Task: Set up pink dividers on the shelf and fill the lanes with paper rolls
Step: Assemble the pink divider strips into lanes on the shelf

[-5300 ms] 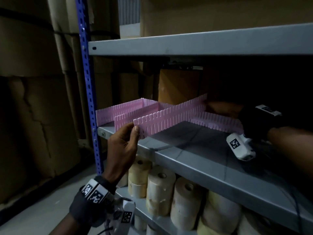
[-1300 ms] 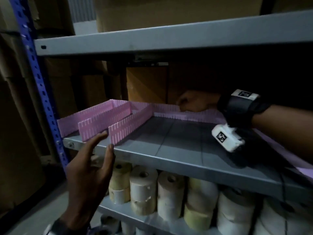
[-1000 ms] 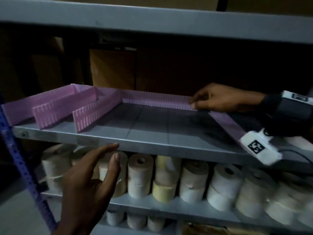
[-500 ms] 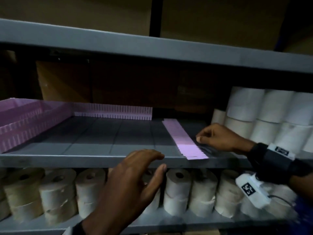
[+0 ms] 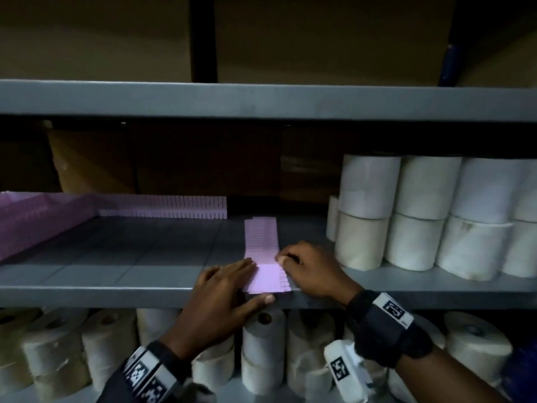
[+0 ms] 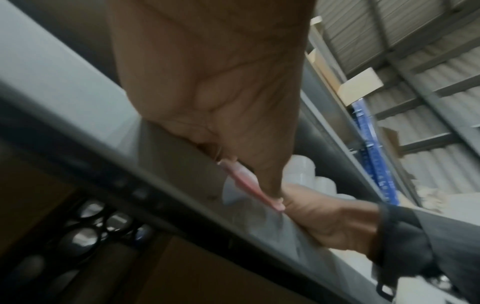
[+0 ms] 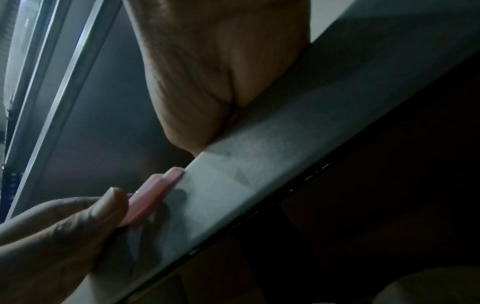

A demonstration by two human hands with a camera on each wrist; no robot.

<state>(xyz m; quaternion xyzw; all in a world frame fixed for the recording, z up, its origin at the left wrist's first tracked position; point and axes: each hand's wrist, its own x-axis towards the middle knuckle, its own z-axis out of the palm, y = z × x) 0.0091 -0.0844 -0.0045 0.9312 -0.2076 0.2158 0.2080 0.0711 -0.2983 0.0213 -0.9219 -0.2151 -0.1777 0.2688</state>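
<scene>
Lying flat across the grey metal shelf (image 5: 116, 274), the loose pink slotted plastic divider strip (image 5: 261, 242) has its near end at the front lip, pinned between both hands. The left hand (image 5: 223, 298) lays straight fingers on the strip's left edge with the thumb hooked under the lip; the right hand (image 5: 308, 271) curls its fingertips on the notched right edge. Standing pink dividers (image 5: 162, 207) already form lanes at the left and back. The stacked white paper rolls (image 5: 406, 216) sit just right of the strip. The risk, I judge, lies in lifting: the thin strip could flex and slip off the lip, or swing into the nearby rolls and topple them.
</scene>
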